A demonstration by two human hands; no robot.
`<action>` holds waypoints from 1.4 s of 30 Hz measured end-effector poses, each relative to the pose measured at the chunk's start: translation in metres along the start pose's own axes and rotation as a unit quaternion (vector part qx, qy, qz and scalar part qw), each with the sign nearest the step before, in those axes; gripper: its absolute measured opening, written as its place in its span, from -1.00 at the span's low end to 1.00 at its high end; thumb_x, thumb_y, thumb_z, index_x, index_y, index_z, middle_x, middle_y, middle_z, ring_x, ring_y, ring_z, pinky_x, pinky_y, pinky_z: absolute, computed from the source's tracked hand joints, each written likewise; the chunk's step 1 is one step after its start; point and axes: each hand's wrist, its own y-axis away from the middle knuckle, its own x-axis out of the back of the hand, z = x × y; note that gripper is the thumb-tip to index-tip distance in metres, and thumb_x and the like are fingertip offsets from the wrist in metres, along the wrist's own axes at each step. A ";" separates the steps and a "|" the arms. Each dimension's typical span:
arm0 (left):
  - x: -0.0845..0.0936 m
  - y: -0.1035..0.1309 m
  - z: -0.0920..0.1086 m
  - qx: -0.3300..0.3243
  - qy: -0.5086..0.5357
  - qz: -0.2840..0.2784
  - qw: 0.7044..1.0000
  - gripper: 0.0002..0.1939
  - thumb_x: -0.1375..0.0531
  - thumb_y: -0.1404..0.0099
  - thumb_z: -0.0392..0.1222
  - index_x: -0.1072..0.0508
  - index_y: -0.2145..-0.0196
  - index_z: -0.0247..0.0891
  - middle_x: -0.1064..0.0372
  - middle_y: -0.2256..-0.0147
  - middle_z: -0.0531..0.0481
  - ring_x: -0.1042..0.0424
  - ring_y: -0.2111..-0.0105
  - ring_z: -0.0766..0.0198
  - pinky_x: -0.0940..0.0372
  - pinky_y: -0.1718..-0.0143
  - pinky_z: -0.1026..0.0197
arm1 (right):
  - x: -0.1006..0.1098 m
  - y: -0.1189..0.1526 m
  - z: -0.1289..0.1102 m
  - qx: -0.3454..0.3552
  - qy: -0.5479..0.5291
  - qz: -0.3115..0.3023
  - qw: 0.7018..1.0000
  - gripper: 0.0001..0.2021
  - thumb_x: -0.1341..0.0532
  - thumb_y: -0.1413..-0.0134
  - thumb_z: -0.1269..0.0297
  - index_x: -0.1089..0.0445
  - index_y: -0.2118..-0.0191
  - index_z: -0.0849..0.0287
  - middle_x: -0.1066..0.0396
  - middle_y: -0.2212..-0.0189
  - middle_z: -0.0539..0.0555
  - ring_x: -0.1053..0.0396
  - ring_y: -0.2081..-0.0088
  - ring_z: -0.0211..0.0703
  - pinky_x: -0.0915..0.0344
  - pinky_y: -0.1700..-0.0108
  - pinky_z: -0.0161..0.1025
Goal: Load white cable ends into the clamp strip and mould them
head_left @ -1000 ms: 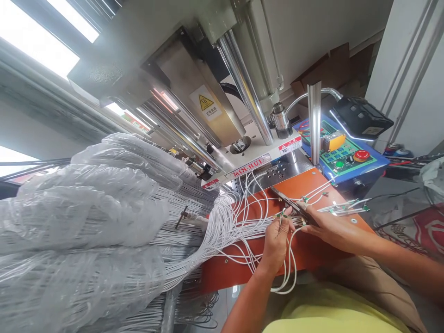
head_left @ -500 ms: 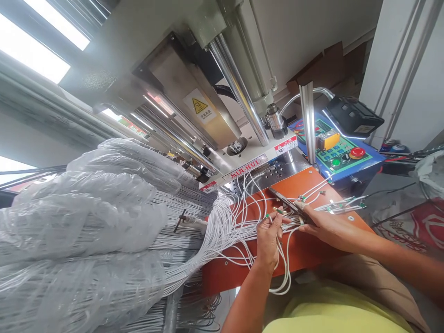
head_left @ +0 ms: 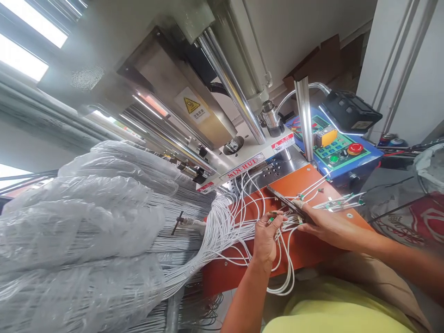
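My left hand point(head_left: 266, 235) is closed on a white cable, its thumb and fingers pinched near a small green connector point(head_left: 271, 219). My right hand point(head_left: 321, 223) grips a dark metal bar point(head_left: 286, 201) that slants up and left over the orange table point(head_left: 222, 276). Small metal and green parts sit along the bar, and white cables point(head_left: 222, 226) pass beneath it. More cable ends with green connectors point(head_left: 335, 203) lie to the right of the bar. A loop of white cable point(head_left: 290, 273) hangs below my left hand, over the table's near edge.
A press machine point(head_left: 243, 167) stands behind the table. To its right is a blue control box point(head_left: 364, 162) with a red button. Plastic-wrapped cable bundles point(head_left: 83, 222) fill the left side, beside a small T-handled clamp point(head_left: 178, 222).
The camera view has shifted slightly. My left hand has turned a little, and its fingertips have moved slightly left at the connector. My right hand keeps its grip on the bar.
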 end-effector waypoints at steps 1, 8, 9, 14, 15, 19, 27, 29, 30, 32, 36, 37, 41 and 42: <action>0.000 0.000 0.000 -0.017 -0.036 -0.004 0.999 -0.79 -0.41 -0.09 -0.14 -0.59 0.33 -0.29 -0.52 0.38 -0.02 -0.45 0.34 0.31 -0.29 0.23 0.29 | 0.000 0.000 -0.001 -0.005 0.004 -0.002 1.000 -0.47 -0.11 -0.19 0.14 -0.10 -0.27 0.01 -0.49 0.03 0.14 -0.46 0.08 0.08 -0.34 0.09 -0.12; 0.003 -0.003 -0.005 -0.243 -0.382 -0.063 0.890 -0.90 -0.25 -0.28 -0.27 -0.59 0.28 -0.22 -0.50 0.34 -0.02 -0.43 0.29 0.27 -0.30 0.23 0.24 | -0.004 -0.001 0.004 -0.065 0.061 -0.025 0.996 -0.45 -0.07 -0.22 0.12 -0.03 -0.29 0.11 -0.48 0.02 0.23 -0.46 0.08 0.15 -0.32 0.20 -0.13; 0.004 -0.003 -0.005 -0.266 -0.394 -0.072 0.877 -0.89 -0.23 -0.30 -0.30 -0.58 0.27 -0.21 -0.49 0.34 -0.01 -0.42 0.28 0.26 -0.30 0.23 0.25 | -0.004 -0.001 0.005 -0.061 0.061 -0.025 0.996 -0.43 -0.07 -0.22 0.11 -0.01 -0.30 0.10 -0.48 0.02 0.22 -0.46 0.07 0.16 -0.32 0.21 -0.13; 0.006 -0.002 -0.007 -0.314 -0.402 -0.098 0.854 -0.86 -0.20 -0.32 -0.35 -0.55 0.25 -0.20 -0.48 0.33 -0.01 -0.41 0.25 0.26 -0.32 0.19 0.24 | -0.002 -0.001 0.003 -0.057 0.047 -0.021 0.997 -0.46 -0.07 -0.22 0.13 -0.04 -0.29 0.08 -0.49 0.04 0.20 -0.47 0.09 0.14 -0.31 0.18 -0.12; 0.006 -0.002 -0.007 -0.314 -0.405 -0.100 0.853 -0.86 -0.20 -0.33 -0.35 -0.55 0.24 -0.20 -0.47 0.32 -0.01 -0.41 0.25 0.25 -0.32 0.19 0.24 | -0.002 -0.001 0.003 -0.060 0.046 -0.020 0.997 -0.47 -0.07 -0.22 0.13 -0.05 -0.28 0.08 -0.49 0.05 0.20 -0.47 0.10 0.14 -0.31 0.19 -0.12; 0.005 -0.004 -0.008 -0.314 -0.415 -0.097 0.848 -0.84 -0.19 -0.31 -0.40 -0.53 0.25 -0.20 -0.45 0.34 0.00 -0.40 0.26 0.26 -0.31 0.20 0.25 | -0.002 -0.001 0.003 -0.068 0.063 -0.023 0.995 -0.44 -0.07 -0.22 0.11 -0.02 -0.29 0.07 -0.48 0.01 0.21 -0.45 0.06 0.17 -0.30 0.20 -0.12; 0.003 -0.006 -0.011 -0.330 -0.438 -0.086 0.831 -0.83 -0.16 -0.32 -0.43 -0.50 0.29 -0.22 -0.43 0.36 0.00 -0.39 0.27 0.25 -0.30 0.21 0.24 | -0.004 -0.002 0.004 -0.062 0.065 -0.021 0.996 -0.48 -0.07 -0.22 0.14 -0.02 -0.26 0.04 -0.45 -0.03 0.18 -0.44 0.03 0.14 -0.29 0.17 -0.14; 0.003 -0.005 -0.012 -0.328 -0.439 -0.087 0.832 -0.83 -0.15 -0.32 -0.43 -0.49 0.29 -0.22 -0.43 0.35 -0.01 -0.39 0.27 0.24 -0.30 0.21 0.24 | -0.004 -0.002 0.004 -0.063 0.068 -0.018 0.996 -0.50 -0.07 -0.22 0.14 -0.04 -0.25 0.04 -0.46 -0.02 0.18 -0.45 0.04 0.13 -0.29 0.17 -0.13; 0.003 -0.005 -0.012 -0.326 -0.439 -0.087 0.833 -0.83 -0.15 -0.32 -0.43 -0.49 0.29 -0.22 -0.43 0.35 -0.01 -0.39 0.26 0.25 -0.30 0.21 0.24 | -0.004 -0.002 0.005 -0.066 0.071 -0.019 0.995 -0.50 -0.07 -0.22 0.14 -0.04 -0.25 0.05 -0.47 -0.01 0.18 -0.45 0.05 0.14 -0.29 0.18 -0.13; 0.003 -0.005 -0.012 -0.323 -0.437 -0.086 0.835 -0.83 -0.14 -0.32 -0.43 -0.49 0.29 -0.22 -0.44 0.34 -0.01 -0.40 0.25 0.25 -0.30 0.20 0.25 | -0.005 -0.002 0.005 -0.070 0.073 -0.019 0.995 -0.49 -0.08 -0.22 0.13 -0.05 -0.25 0.06 -0.48 0.02 0.19 -0.46 0.08 0.14 -0.30 0.18 -0.12; 0.003 -0.005 -0.013 -0.320 -0.435 -0.083 0.838 -0.84 -0.14 -0.35 -0.39 -0.50 0.28 -0.22 -0.44 0.35 -0.01 -0.41 0.26 0.25 -0.31 0.19 0.24 | -0.005 -0.002 0.009 -0.050 0.047 -0.014 0.998 -0.47 -0.08 -0.22 0.14 -0.04 -0.27 0.06 -0.46 -0.02 0.20 -0.42 0.00 0.16 -0.30 0.09 -0.07; 0.003 -0.005 -0.013 -0.319 -0.433 -0.084 0.839 -0.84 -0.14 -0.35 -0.38 -0.51 0.28 -0.22 -0.45 0.35 -0.01 -0.41 0.26 0.25 -0.31 0.19 0.24 | -0.006 -0.002 0.010 -0.045 0.041 -0.011 0.998 -0.46 -0.08 -0.22 0.14 -0.03 -0.28 0.05 -0.45 -0.02 0.20 -0.41 -0.01 0.16 -0.29 0.07 -0.06; 0.003 -0.005 -0.013 -0.319 -0.431 -0.084 0.840 -0.84 -0.13 -0.37 -0.34 -0.52 0.27 -0.22 -0.46 0.34 -0.03 -0.41 0.26 0.24 -0.32 0.19 0.22 | -0.007 -0.002 0.014 -0.034 0.028 -0.001 0.999 -0.44 -0.11 -0.21 0.13 -0.04 -0.29 0.03 -0.47 -0.01 0.18 -0.42 -0.01 0.15 -0.29 0.05 -0.06; 0.003 -0.004 -0.013 -0.320 -0.433 -0.083 0.839 -0.84 -0.13 -0.37 -0.34 -0.52 0.27 -0.22 -0.46 0.34 -0.03 -0.41 0.26 0.24 -0.32 0.19 0.22 | -0.007 -0.002 0.014 -0.034 0.028 -0.001 0.999 -0.45 -0.11 -0.21 0.12 -0.05 -0.29 0.03 -0.47 -0.01 0.17 -0.43 0.01 0.15 -0.30 0.06 -0.07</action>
